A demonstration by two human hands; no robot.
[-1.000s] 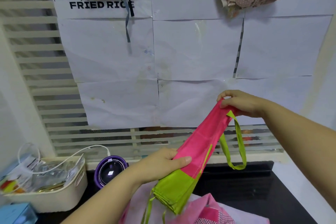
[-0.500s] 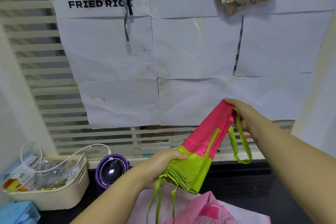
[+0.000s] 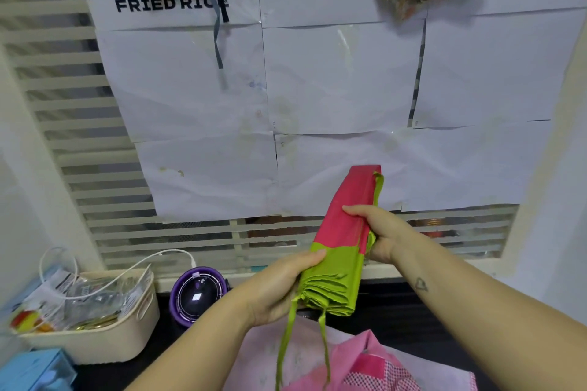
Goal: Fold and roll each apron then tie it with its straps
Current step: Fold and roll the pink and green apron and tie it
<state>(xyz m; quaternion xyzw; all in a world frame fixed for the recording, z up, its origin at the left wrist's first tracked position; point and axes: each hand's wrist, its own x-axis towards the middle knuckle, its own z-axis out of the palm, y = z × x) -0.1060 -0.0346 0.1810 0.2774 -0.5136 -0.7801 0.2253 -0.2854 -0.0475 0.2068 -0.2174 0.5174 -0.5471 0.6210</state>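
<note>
Holding folded pink-and-lime-green fabric apron [image 3: 344,225] near-upright in the air above black counter [image 3: 390,320]. Left hand [image 3: 279,289] grips green lower end, fingers curled round it. Right hand [image 3: 378,235] clamps pink middle. Two lime-green straps [image 3: 286,346] hang from bottom end, over pink checked cloth [image 3: 374,371].

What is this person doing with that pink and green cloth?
A person is folding an apron in mid-air. It is already gathered into a long narrow strip, pink above and green below. The left hand grips the green end, and the right hand holds the pink part higher up. Two green straps hang loose from the bottom, so it is neither rolled nor tied yet. More pink cloth lies on the dark counter below.
</note>
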